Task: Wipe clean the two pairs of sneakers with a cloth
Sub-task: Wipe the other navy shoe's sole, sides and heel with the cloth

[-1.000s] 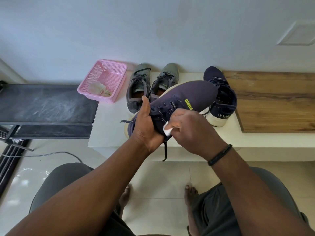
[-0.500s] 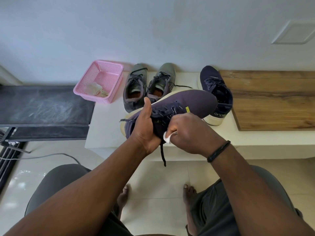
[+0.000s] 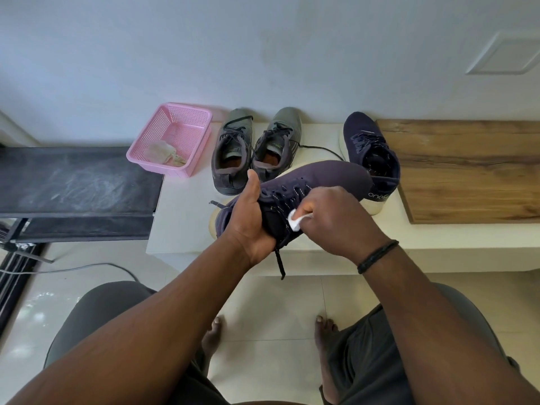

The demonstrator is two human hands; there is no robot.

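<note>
While the left hand (image 3: 248,220) grips the navy sneaker (image 3: 318,182) above the ledge's (image 3: 181,226) front edge; the right hand (image 3: 336,220), fingers curled, pinches a white cloth (image 3: 295,222) against its laces.

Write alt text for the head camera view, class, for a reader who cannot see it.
A seated person's left hand holds a navy sneaker while the right hand rubs a white cloth on it. Behind, on a white bench, stand its mate, two grey sneakers and a pink basket.

Pale wall (image 3: 204,48), glossy tiled floor (image 3: 271,311), white bench (image 3: 181,217).
</note>
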